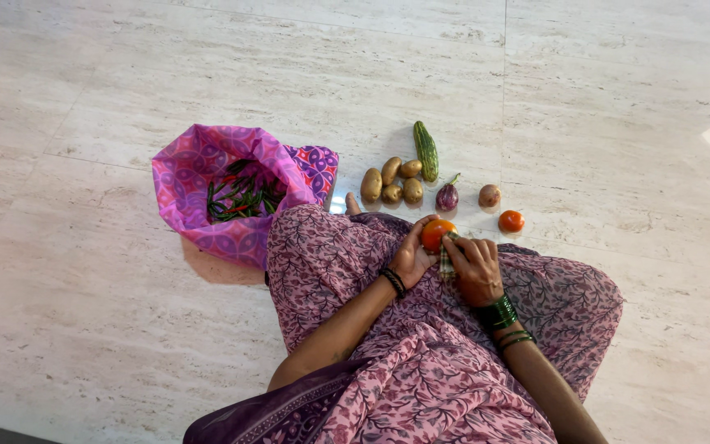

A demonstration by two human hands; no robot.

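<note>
I sit on a pale stone-tiled floor (108,345), my lap covered by pink cloth with a dark leaf print. Far left stands a pink and purple patterned bag (199,177), its mouth open on a heap of green chillies (244,197). Right of the bag, a cluster of potatoes (392,185) lies on the tiles, with a long green gourd (426,150) just beside them and a small purple brinjal (447,197) below its tip. Over my knees, my left hand (411,259) cups an orange-red tomato (437,233), fingers curled round it. My right hand (476,270) touches the tomato from the other side, pinching a bit of checked cloth (446,261) against it. Further right, apart on the floor, lie an onion (490,196) and a second tomato (511,220).
</note>
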